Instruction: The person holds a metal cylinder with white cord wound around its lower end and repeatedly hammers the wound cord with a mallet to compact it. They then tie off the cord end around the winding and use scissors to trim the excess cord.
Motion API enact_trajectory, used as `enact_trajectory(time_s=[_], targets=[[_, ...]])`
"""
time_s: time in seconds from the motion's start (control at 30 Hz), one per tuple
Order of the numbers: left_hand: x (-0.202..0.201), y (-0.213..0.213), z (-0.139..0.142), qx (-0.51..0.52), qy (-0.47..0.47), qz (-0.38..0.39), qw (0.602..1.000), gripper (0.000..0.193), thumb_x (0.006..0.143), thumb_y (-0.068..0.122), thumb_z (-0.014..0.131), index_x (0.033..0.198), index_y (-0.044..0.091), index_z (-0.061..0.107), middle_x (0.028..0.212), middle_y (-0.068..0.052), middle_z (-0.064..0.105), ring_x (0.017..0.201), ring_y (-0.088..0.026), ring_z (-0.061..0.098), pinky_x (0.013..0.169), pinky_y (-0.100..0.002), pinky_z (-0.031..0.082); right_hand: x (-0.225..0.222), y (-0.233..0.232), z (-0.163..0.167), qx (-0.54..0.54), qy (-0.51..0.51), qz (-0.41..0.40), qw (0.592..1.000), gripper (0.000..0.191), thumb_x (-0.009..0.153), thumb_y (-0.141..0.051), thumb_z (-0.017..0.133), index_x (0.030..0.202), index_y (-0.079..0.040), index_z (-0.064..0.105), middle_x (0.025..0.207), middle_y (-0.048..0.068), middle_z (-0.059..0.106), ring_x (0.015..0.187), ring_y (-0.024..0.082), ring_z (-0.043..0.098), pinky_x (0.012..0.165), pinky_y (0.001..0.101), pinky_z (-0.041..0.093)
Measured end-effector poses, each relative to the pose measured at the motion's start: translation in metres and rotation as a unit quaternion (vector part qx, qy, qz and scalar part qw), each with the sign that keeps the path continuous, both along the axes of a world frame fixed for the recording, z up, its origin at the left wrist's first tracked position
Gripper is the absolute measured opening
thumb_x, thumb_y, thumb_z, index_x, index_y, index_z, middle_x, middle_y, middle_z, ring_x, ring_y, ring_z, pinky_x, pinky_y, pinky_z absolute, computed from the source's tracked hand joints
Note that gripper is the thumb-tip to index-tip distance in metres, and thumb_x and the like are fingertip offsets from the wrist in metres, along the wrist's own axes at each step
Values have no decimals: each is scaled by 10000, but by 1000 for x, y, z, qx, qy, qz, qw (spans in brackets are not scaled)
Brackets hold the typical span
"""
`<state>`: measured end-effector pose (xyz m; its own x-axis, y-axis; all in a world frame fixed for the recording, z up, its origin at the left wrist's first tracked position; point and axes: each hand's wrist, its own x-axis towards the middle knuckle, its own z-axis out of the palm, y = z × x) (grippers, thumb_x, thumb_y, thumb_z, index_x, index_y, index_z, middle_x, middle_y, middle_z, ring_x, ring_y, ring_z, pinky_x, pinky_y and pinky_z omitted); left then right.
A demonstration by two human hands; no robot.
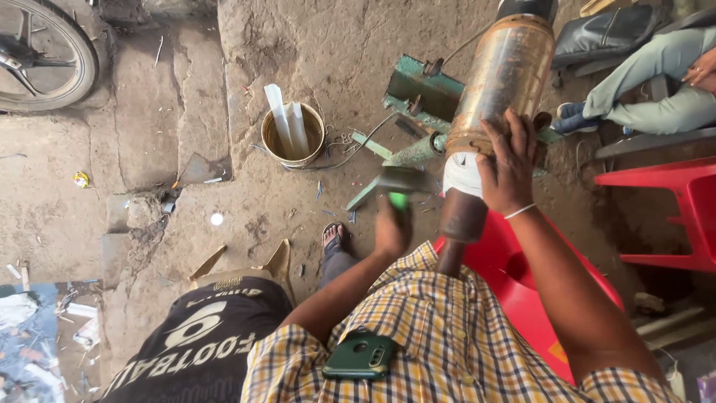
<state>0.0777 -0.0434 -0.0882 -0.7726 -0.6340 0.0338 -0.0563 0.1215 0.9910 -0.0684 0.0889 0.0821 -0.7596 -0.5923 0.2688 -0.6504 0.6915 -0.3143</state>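
Observation:
A rusty metal cylinder (509, 71), like an exhaust silencer, stands tilted in front of me with a white rag (460, 173) wrapped near its narrow pipe (460, 220). My right hand (509, 160) rests on the cylinder's lower end, fingers spread over it. My left hand (391, 224) is shut on a hammer (403, 181) with a green handle; its head is blurred, just left of the cylinder's base.
A green metal stand (421, 93) lies behind the cylinder. A metal bucket (294, 136) holds white strips. Red plastic chairs (671, 198) stand at right, beside a seated person's legs (649, 82). A wheel (41, 52) is at top left. A phone (360, 356) sits in my shirt pocket.

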Motion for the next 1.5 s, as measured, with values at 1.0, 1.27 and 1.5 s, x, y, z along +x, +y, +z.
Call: enact_trajectory(time_s=[1.0, 1.27, 1.5], targets=[[-42, -48, 6, 196, 49, 191, 961, 287, 1072, 151, 649, 1088, -109, 530, 779, -248, 591, 700, -372, 553, 637, -511, 445, 0, 2, -2, -4, 3, -16, 1000, 559, 980, -277, 529, 1522, -142, 560, 1669, 207, 327, 1542, 480, 249, 1283, 590, 157], [-24, 0, 10, 191, 71, 135, 970, 211, 1072, 155, 611, 1099, -48, 660, 828, -259, 621, 699, -379, 568, 635, -477, 459, -3, 5, -5, -33, 15, -4, 999, 500, 1049, -285, 419, 1498, -147, 591, 1661, 187, 344, 1544, 446, 248, 1285, 571, 144], [-17, 10, 6, 102, 193, -23, 976, 221, 1022, 65, 590, 1209, -32, 524, 974, -223, 648, 860, -314, 623, 726, -456, 529, -6, 9, -10, -42, 8, 3, 999, 498, 1059, -254, 365, 1486, -149, 599, 1660, 172, 366, 1555, 430, 266, 1291, 541, 156]])
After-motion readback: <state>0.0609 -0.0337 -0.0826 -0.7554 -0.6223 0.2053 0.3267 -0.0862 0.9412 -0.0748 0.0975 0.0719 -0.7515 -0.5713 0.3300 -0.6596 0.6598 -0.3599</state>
